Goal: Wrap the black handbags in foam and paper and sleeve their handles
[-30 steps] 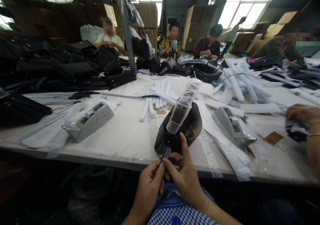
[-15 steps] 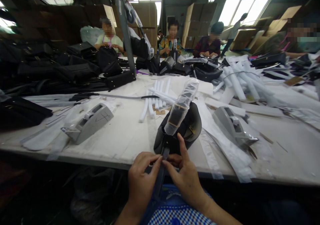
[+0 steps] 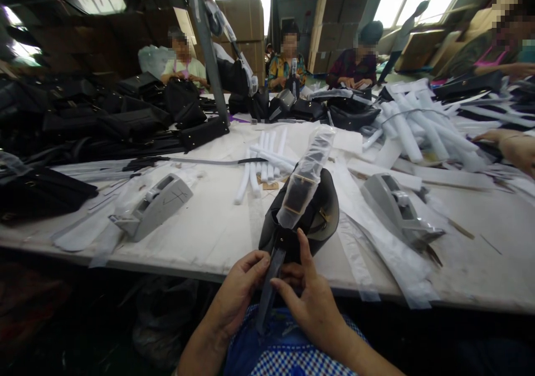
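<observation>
One near-closed pinch from the left hand point(image 3: 239, 282) at the left edge of the strap point(image 3: 271, 295), can't tell if actually gripping. Right hand point(image 3: 313, 295) spread wide between thumb and index, thumb by the other edge, index up against the bag point(image 3: 287, 237); hold unclear too. Strap between both, hanging off the bag's near side, long axis running down past the table point(image 3: 217, 220) edge, slanting left a bit. Just beyond, wrapped handle point(image 3: 304, 184) leaning up and right.
</observation>
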`<state>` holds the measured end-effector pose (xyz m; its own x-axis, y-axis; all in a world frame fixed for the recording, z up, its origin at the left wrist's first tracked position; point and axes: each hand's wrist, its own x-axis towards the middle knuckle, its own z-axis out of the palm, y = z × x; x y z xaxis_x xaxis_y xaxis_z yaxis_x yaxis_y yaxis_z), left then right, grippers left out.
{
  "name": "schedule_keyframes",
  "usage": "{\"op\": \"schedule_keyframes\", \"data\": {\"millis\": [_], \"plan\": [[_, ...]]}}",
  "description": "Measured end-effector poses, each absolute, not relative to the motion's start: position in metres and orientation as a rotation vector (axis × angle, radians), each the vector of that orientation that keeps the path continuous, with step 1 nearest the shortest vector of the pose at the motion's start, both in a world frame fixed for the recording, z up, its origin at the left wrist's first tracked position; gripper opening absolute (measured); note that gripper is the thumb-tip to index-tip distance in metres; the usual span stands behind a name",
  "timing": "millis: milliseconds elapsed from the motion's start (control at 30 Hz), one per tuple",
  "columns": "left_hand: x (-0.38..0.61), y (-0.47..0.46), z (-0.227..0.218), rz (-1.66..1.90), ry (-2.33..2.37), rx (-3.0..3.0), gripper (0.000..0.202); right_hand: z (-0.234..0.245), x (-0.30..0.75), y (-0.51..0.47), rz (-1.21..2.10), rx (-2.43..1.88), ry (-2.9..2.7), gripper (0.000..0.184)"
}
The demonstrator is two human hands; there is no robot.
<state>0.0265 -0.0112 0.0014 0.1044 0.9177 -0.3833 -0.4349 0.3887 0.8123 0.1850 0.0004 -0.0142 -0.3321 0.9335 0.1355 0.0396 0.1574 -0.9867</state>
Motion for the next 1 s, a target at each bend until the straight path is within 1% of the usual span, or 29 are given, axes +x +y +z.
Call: {"op": "schedule_keyframes", "data": {"millis": [133, 300, 500, 667, 733, 800, 1000], "plan": [[0.028, -0.010, -0.002, 1.054, 0.900, 0.489, 0.026, -0.020, 0.186, -0.003, 1.298, -0.900, -1.548, 0.087], [0.028, -0.010, -0.005, 1.020, 0.811, 0.435, 0.020, -0.024, 0.188, -0.003, 1.348, -0.850, -1.513, 0.086], [0.032, -0.004, -0.005, 1.015, 0.853, 0.473, 0.026, -0.024, 0.190, 0.001, 1.347, -0.870, -1.486, 0.086], [0.035, -0.004, 0.002, 1.162, 1.135, 0.650, 0.025, -0.026, 0.191, 0.003, 1.298, -0.883, -1.511, 0.087], [0.038, -0.008, 0.008, 1.155, 1.278, 0.762, 0.024, -0.027, 0.191, 0.003, 1.277, -0.891, -1.534, 0.085], [0.041, -0.014, 0.012, 1.153, 1.379, 0.851, 0.028, -0.030, 0.190, 0.005, 1.249, -0.904, -1.571, 0.084], [0.051, -0.023, 0.014, 1.208, 1.505, 0.961, 0.032, -0.033, 0.196, 0.010, 1.173, -0.819, -1.748, 0.083]]}}
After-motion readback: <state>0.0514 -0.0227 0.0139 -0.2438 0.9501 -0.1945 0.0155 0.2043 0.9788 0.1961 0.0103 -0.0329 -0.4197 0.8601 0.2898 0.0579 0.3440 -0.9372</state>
